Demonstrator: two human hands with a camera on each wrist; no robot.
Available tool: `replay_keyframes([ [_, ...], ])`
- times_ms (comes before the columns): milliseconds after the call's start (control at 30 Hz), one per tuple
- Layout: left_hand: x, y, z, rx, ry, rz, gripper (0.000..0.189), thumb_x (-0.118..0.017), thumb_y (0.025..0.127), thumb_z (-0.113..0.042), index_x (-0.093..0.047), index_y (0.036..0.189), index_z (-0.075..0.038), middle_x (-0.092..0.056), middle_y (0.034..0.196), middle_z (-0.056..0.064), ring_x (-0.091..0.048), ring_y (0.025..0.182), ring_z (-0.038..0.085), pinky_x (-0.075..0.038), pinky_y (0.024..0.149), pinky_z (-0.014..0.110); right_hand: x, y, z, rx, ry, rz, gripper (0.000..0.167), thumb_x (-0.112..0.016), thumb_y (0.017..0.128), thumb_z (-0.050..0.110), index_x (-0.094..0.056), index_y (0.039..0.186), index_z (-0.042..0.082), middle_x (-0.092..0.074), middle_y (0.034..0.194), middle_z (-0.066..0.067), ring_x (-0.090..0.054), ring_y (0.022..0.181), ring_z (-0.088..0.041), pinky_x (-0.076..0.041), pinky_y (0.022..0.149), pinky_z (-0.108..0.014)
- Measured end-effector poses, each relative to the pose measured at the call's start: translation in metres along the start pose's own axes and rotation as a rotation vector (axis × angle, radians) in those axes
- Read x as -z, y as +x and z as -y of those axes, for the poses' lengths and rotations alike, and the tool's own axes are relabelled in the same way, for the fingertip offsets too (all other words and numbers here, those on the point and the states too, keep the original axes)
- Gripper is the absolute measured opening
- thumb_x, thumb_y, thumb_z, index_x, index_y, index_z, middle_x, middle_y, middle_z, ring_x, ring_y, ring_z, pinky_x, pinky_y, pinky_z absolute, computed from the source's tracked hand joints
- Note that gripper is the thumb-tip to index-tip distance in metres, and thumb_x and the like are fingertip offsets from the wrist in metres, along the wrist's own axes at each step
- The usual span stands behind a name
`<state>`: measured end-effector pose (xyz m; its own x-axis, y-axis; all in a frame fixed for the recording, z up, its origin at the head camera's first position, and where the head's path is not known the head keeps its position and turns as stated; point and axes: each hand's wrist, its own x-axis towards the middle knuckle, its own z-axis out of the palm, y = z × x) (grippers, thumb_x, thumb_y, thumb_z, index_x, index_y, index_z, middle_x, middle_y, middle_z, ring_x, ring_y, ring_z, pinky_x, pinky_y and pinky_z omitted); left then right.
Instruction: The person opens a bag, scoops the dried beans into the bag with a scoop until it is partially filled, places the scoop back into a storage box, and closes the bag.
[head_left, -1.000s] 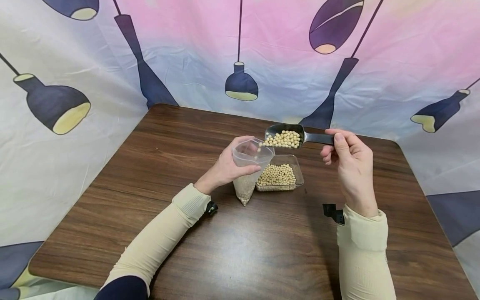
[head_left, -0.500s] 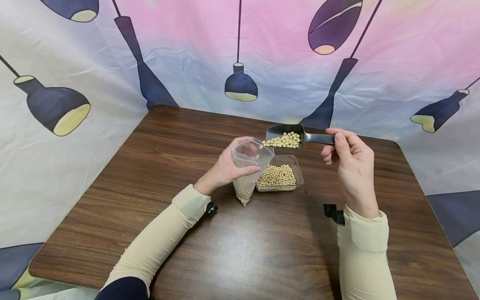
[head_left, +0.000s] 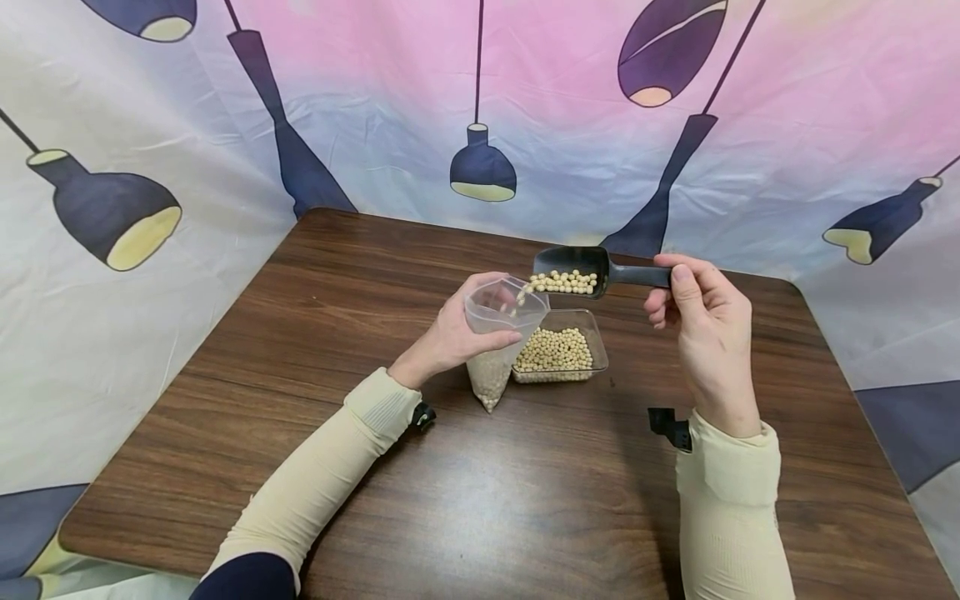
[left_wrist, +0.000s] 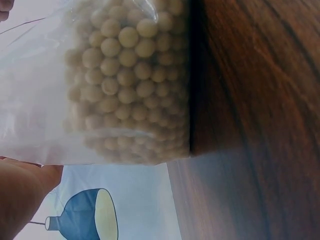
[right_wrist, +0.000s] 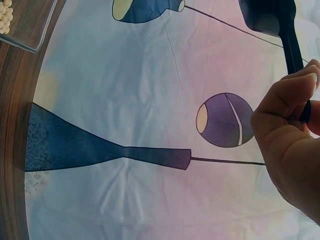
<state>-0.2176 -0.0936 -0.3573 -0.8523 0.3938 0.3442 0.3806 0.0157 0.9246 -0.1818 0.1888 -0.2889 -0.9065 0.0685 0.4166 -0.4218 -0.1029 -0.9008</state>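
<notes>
My left hand (head_left: 453, 333) grips a clear plastic bag (head_left: 495, 354) near its open mouth, thumb in front and fingers behind. Round pale beans, apparently soybeans (left_wrist: 127, 75), fill the lower part of the bag, whose bottom is at the tabletop. Pinched by its handle, a black scoop (head_left: 573, 260) is in my right hand (head_left: 708, 333), its lip tilted over the bag's mouth. Beans (head_left: 562, 283) lie along the scoop's lower side, and some drop from the lip into the bag. In the right wrist view, the scoop's bowl (right_wrist: 267, 15) is partly cut off.
A clear rectangular container (head_left: 597, 346) of the same beans stands just right of the bag, partly behind it. The brown wooden table (head_left: 480, 500) reaches back to a hanging cloth (head_left: 375, 108) printed with lamps.
Fewer beans lie in the scoop than a second ago, as they pour into the bag. The right hand and scoop have shifted very slightly right; the left hand stays put.
</notes>
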Motion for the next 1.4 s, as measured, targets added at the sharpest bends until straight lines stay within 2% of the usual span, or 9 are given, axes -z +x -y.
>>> replay_keyframes([
  [33, 0.0003, 0.0006, 0.0046, -0.006, -0.001, 0.000, 0.069, -0.076, 0.079, 0.002, -0.042, 0.138, -0.005, -0.057, 0.116, 0.018, -0.056, 0.108, 0.028, -0.050, 0.089, 0.041, 0.0000, -0.0002, 0.0001, 0.001, -0.003, 0.000, 0.031, -0.054, 0.099, 0.017, -0.062, 0.116, -0.008, -0.062, 0.069, -0.009, -0.057, 0.062, -0.015, -0.048, 0.055, -0.020],
  [167, 0.0000, 0.0004, 0.0058, -0.008, -0.002, -0.001, 0.069, -0.076, 0.079, 0.002, -0.042, 0.138, -0.004, -0.057, 0.116, 0.019, -0.056, 0.109, 0.030, -0.050, 0.090, 0.041, -0.0003, -0.0008, 0.0005, 0.001, -0.007, -0.004, 0.030, -0.054, 0.099, 0.017, -0.063, 0.116, -0.006, -0.062, 0.069, -0.009, -0.058, 0.062, -0.015, -0.048, 0.055, -0.020],
  [267, -0.0008, -0.0010, -0.0023, -0.002, -0.006, 0.003, 0.068, -0.075, 0.078, 0.006, -0.041, 0.137, 0.001, -0.056, 0.116, 0.025, -0.055, 0.110, 0.035, -0.050, 0.090, 0.043, -0.0001, -0.0011, 0.0010, 0.003, -0.009, -0.008, 0.030, -0.055, 0.099, 0.017, -0.063, 0.115, -0.006, -0.062, 0.069, -0.010, -0.057, 0.062, -0.015, -0.048, 0.055, -0.020],
  [467, -0.0008, -0.0016, -0.0021, -0.014, -0.007, 0.008, 0.068, -0.074, 0.079, 0.006, -0.040, 0.138, 0.002, -0.055, 0.115, 0.026, -0.055, 0.109, 0.035, -0.050, 0.088, 0.041, 0.0001, -0.0017, 0.0024, 0.013, 0.002, -0.013, 0.030, -0.055, 0.099, 0.017, -0.064, 0.115, -0.006, -0.061, 0.070, -0.011, -0.056, 0.061, -0.017, -0.048, 0.055, -0.021],
  [933, -0.0004, -0.0015, -0.0031, -0.004, -0.004, 0.002, 0.068, -0.075, 0.078, 0.005, -0.041, 0.137, 0.001, -0.055, 0.115, 0.022, -0.056, 0.107, 0.032, -0.050, 0.089, 0.039, -0.0040, -0.0030, 0.0068, 0.033, -0.015, -0.018, 0.029, -0.056, 0.098, 0.016, -0.064, 0.115, -0.007, -0.061, 0.069, -0.012, -0.056, 0.061, -0.018, -0.048, 0.055, -0.022],
  [1200, -0.0006, -0.0011, -0.0034, 0.005, -0.011, 0.002, 0.069, -0.076, 0.078, 0.005, -0.041, 0.137, 0.001, -0.055, 0.115, 0.024, -0.056, 0.107, 0.032, -0.050, 0.089, 0.039, -0.0057, -0.0034, 0.0078, 0.051, -0.039, -0.012, 0.028, -0.056, 0.099, 0.015, -0.064, 0.115, -0.006, -0.062, 0.069, -0.010, -0.057, 0.062, -0.017, -0.047, 0.055, -0.021],
  [1400, -0.0005, -0.0008, -0.0039, -0.012, -0.006, 0.002, 0.069, -0.075, 0.078, 0.007, -0.041, 0.137, 0.001, -0.055, 0.116, 0.026, -0.056, 0.107, 0.034, -0.050, 0.088, 0.039, -0.0068, -0.0042, 0.0082, 0.056, -0.043, 0.003, 0.026, -0.056, 0.099, 0.014, -0.065, 0.114, -0.005, -0.062, 0.070, -0.010, -0.058, 0.062, -0.016, -0.048, 0.055, -0.021],
])
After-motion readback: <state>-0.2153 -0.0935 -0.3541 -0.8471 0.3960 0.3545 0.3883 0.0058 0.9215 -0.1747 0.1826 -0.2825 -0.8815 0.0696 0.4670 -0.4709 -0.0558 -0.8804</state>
